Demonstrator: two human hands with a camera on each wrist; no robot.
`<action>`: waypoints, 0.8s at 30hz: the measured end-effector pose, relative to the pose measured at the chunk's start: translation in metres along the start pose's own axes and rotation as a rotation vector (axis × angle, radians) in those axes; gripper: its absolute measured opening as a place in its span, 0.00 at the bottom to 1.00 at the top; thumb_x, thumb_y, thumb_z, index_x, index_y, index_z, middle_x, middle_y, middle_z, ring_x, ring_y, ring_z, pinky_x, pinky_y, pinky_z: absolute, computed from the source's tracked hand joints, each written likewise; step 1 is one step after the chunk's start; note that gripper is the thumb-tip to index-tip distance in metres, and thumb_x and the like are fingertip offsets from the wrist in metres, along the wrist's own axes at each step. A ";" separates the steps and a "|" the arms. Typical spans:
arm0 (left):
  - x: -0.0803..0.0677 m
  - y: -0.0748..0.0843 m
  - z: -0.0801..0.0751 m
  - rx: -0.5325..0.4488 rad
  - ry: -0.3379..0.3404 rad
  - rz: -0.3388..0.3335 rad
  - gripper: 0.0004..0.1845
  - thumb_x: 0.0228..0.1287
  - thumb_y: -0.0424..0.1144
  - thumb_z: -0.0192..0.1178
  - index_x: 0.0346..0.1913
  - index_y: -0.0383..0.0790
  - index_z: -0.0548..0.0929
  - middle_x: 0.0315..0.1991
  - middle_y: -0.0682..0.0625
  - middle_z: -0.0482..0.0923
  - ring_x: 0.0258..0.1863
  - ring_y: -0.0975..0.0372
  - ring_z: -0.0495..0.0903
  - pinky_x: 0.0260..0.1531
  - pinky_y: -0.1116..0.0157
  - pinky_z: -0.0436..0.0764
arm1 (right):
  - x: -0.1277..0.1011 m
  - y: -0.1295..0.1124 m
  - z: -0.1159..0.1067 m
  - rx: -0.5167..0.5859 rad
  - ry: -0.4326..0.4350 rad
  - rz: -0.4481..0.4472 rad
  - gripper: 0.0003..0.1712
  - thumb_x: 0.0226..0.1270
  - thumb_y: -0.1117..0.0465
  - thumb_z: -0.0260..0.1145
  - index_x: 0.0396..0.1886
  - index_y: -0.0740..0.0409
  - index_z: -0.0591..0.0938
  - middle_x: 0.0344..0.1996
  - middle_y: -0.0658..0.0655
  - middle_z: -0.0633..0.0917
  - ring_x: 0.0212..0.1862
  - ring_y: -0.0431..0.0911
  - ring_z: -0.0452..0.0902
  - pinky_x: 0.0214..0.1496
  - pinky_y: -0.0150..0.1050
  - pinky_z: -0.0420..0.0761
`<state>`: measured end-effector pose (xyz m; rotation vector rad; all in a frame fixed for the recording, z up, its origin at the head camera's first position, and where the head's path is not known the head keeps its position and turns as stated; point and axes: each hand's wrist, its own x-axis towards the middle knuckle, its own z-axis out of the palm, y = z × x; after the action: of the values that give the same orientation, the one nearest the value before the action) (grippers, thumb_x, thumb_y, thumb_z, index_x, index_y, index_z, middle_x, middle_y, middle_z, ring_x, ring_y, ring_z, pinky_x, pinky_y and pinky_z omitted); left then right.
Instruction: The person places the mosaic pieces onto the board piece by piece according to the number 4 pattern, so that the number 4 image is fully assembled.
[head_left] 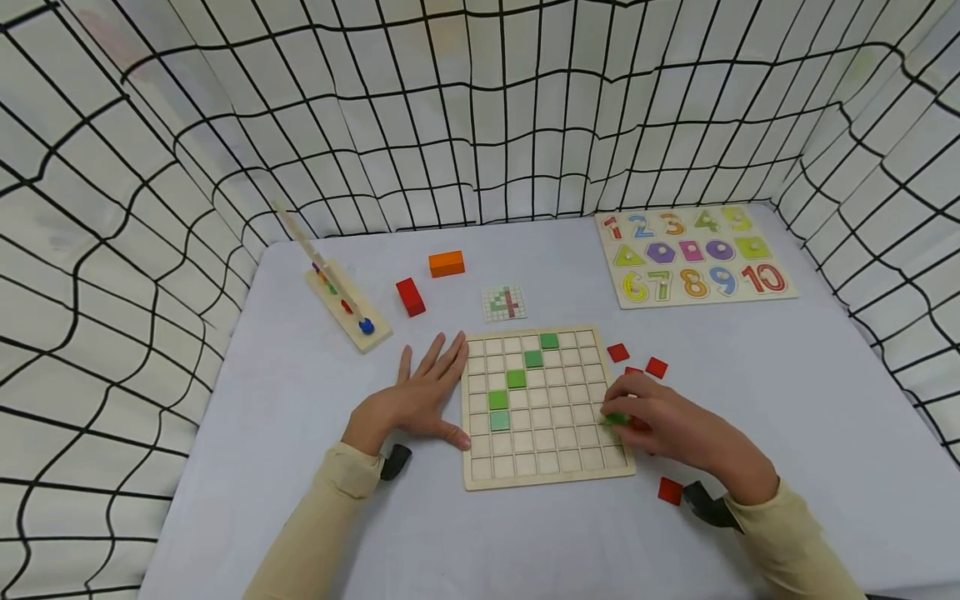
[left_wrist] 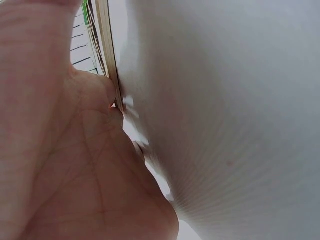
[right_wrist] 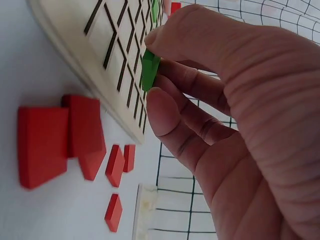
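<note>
A wooden grid board point(head_left: 551, 462) lies on the white-covered table, with several green square tiles point(head_left: 516, 378) set in a diagonal run of its cells. My left hand point(head_left: 420, 404) rests flat beside the board, fingers spread, its thumb and fingertips at the left edge. Over the board's right edge, my right hand point(head_left: 660, 421) pinches a green tile point(right_wrist: 149, 70) between thumb and fingers. Several red square tiles point(right_wrist: 44, 145) lie on the cloth to the right of the board, some partly hidden under the right hand in the head view.
A small pattern card point(head_left: 504, 304) lies behind the board. Red point(head_left: 410, 297) and orange point(head_left: 447, 264) blocks sit to its left, near a wooden stand with coloured beads point(head_left: 348, 308). A number puzzle point(head_left: 705, 257) is at the back right. Black netting point(head_left: 487, 125) surrounds the table.
</note>
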<state>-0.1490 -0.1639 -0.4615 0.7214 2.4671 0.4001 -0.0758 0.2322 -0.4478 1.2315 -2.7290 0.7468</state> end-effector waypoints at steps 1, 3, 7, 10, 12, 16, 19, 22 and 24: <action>0.000 0.000 0.000 0.005 0.000 -0.002 0.82 0.47 0.74 0.78 0.88 0.43 0.32 0.89 0.49 0.19 0.88 0.46 0.18 0.78 0.29 0.19 | 0.002 -0.001 0.001 0.006 -0.002 -0.001 0.16 0.57 0.71 0.82 0.46 0.58 0.92 0.48 0.52 0.84 0.50 0.44 0.79 0.47 0.35 0.88; 0.001 0.001 0.000 0.017 -0.007 -0.012 0.82 0.47 0.73 0.78 0.88 0.43 0.31 0.89 0.50 0.19 0.88 0.47 0.18 0.78 0.29 0.20 | 0.007 -0.002 0.003 0.024 -0.007 -0.004 0.16 0.58 0.71 0.81 0.46 0.58 0.92 0.48 0.52 0.84 0.49 0.44 0.79 0.46 0.33 0.87; 0.001 0.003 -0.001 0.033 -0.014 -0.017 0.81 0.48 0.71 0.79 0.88 0.43 0.31 0.89 0.49 0.18 0.88 0.46 0.18 0.78 0.29 0.20 | 0.015 -0.006 0.009 0.038 -0.013 -0.034 0.15 0.60 0.70 0.81 0.46 0.58 0.92 0.49 0.53 0.83 0.50 0.44 0.79 0.46 0.31 0.87; 0.001 0.004 -0.001 0.020 -0.013 -0.016 0.81 0.49 0.70 0.79 0.88 0.43 0.31 0.89 0.49 0.19 0.88 0.46 0.18 0.78 0.29 0.20 | 0.022 -0.009 0.015 0.035 -0.006 -0.079 0.15 0.59 0.69 0.82 0.46 0.58 0.92 0.48 0.53 0.83 0.50 0.43 0.78 0.47 0.30 0.87; 0.000 0.004 -0.002 0.013 -0.011 -0.016 0.80 0.49 0.69 0.79 0.88 0.42 0.32 0.89 0.48 0.20 0.88 0.46 0.18 0.78 0.30 0.20 | 0.028 -0.011 0.019 0.032 -0.001 -0.106 0.14 0.59 0.68 0.82 0.45 0.58 0.92 0.48 0.53 0.83 0.50 0.43 0.78 0.47 0.29 0.87; -0.002 0.006 -0.003 0.020 -0.008 -0.018 0.79 0.50 0.68 0.80 0.88 0.42 0.33 0.90 0.48 0.21 0.88 0.46 0.19 0.79 0.29 0.21 | 0.041 -0.018 0.023 0.024 -0.010 -0.132 0.12 0.62 0.66 0.81 0.45 0.56 0.91 0.47 0.51 0.83 0.50 0.42 0.77 0.49 0.30 0.86; -0.002 0.007 -0.003 0.031 -0.006 -0.024 0.79 0.50 0.68 0.80 0.88 0.41 0.33 0.90 0.48 0.22 0.88 0.45 0.20 0.79 0.29 0.22 | 0.053 -0.025 0.025 0.036 -0.024 -0.146 0.11 0.64 0.65 0.80 0.46 0.56 0.91 0.47 0.52 0.83 0.51 0.42 0.77 0.51 0.31 0.86; -0.003 0.007 -0.003 0.047 -0.006 -0.031 0.79 0.50 0.68 0.79 0.88 0.42 0.33 0.90 0.48 0.22 0.88 0.45 0.20 0.79 0.28 0.23 | 0.064 -0.030 0.030 0.060 -0.043 -0.154 0.11 0.65 0.66 0.78 0.47 0.57 0.91 0.47 0.53 0.83 0.52 0.43 0.77 0.52 0.33 0.87; -0.003 0.007 -0.002 0.051 -0.003 -0.032 0.79 0.50 0.69 0.79 0.88 0.42 0.33 0.90 0.47 0.22 0.88 0.45 0.21 0.79 0.28 0.23 | 0.070 -0.033 0.033 0.058 -0.056 -0.161 0.10 0.66 0.65 0.78 0.46 0.58 0.91 0.47 0.54 0.84 0.52 0.44 0.77 0.53 0.33 0.87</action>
<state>-0.1453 -0.1599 -0.4555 0.7014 2.4908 0.3255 -0.0955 0.1501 -0.4470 1.4847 -2.6272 0.7900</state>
